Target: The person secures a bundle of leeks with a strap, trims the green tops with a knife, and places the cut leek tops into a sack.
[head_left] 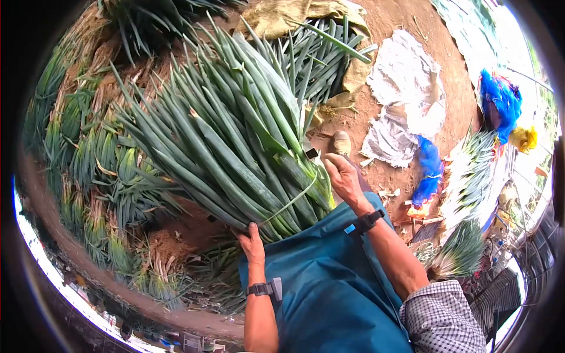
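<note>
A large bundle of green onions (235,135) lies across my lap, its leaves fanning toward the upper left. A thin pale-green tie strip (291,202) runs across its lower part. My left hand (253,245) grips the bundle's near-left edge, with the thumb by the strip and the other fingers hidden beneath the leaves. On the other side, my right hand (345,181) is closed with bent fingers beside the bundle, near the far end of the strip. A small black object (312,153) shows just beyond its fingertips. What the right fingers hold is hidden.
Many green onion bunches (88,159) line the ground at left. More leaves lie on yellowish sacking (353,85) ahead. Right of that are a crumpled white sheet (406,88), blue netting (428,170) and further onions (474,170). A blue-green apron (323,276) covers my lap.
</note>
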A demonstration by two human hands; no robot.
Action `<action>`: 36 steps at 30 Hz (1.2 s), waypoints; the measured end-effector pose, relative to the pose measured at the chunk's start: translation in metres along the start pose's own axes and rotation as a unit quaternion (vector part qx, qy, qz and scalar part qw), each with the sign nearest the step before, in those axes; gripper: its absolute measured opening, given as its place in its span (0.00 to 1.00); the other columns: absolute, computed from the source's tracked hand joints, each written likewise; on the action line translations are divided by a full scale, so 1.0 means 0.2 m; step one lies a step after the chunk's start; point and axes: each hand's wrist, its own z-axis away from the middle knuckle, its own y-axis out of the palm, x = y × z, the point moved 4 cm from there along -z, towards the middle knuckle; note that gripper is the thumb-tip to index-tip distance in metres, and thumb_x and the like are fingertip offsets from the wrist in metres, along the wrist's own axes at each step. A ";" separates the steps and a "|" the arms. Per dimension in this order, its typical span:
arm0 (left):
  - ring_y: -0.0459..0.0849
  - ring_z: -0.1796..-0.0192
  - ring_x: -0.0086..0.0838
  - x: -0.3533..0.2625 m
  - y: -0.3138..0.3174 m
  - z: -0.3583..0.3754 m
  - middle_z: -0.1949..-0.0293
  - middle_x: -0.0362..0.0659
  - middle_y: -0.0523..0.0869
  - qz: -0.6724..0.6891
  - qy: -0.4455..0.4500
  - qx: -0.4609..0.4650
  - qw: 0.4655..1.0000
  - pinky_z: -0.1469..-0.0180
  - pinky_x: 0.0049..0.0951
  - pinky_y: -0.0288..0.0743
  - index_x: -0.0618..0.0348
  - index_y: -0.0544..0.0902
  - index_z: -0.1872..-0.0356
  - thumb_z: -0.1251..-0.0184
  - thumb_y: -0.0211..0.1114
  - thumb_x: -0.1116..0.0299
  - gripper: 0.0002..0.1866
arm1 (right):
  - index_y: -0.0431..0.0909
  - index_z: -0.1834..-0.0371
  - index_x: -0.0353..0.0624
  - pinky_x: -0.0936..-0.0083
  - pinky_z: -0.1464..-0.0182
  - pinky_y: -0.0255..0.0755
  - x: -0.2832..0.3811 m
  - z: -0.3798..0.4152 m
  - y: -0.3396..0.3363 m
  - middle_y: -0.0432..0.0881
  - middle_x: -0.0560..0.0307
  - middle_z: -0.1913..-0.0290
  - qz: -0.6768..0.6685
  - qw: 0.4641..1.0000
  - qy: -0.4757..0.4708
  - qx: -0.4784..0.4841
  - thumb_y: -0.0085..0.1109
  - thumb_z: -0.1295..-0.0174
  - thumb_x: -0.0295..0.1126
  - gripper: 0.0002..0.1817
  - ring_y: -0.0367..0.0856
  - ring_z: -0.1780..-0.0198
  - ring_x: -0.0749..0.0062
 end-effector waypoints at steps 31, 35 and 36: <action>0.82 0.51 0.46 -0.62 0.14 0.35 0.55 0.49 0.84 -0.195 0.273 0.070 0.939 0.46 0.42 0.76 0.61 0.84 0.54 0.35 0.66 0.76 0.09 | 0.82 0.71 0.37 0.82 0.73 0.63 0.40 -0.50 0.07 0.76 0.66 0.77 -0.057 0.961 0.046 0.267 0.65 0.34 0.39 0.15 0.72 0.74 0.86; 0.81 0.54 0.45 -0.78 0.30 0.16 0.55 0.48 0.82 -0.239 0.363 0.088 0.896 0.51 0.42 0.75 0.61 0.82 0.51 0.36 0.65 0.75 0.12 | 0.81 0.71 0.36 0.81 0.68 0.67 0.53 -0.38 -0.01 0.76 0.66 0.75 -0.096 0.959 -0.001 0.268 0.65 0.36 0.36 0.13 0.72 0.72 0.84; 0.81 0.55 0.44 -0.81 0.33 0.13 0.55 0.48 0.82 -0.254 0.374 0.099 0.887 0.51 0.41 0.75 0.61 0.82 0.51 0.36 0.65 0.75 0.13 | 0.81 0.71 0.36 0.80 0.67 0.67 0.56 -0.33 -0.04 0.76 0.66 0.75 -0.090 0.956 -0.040 0.276 0.66 0.38 0.35 0.13 0.71 0.72 0.83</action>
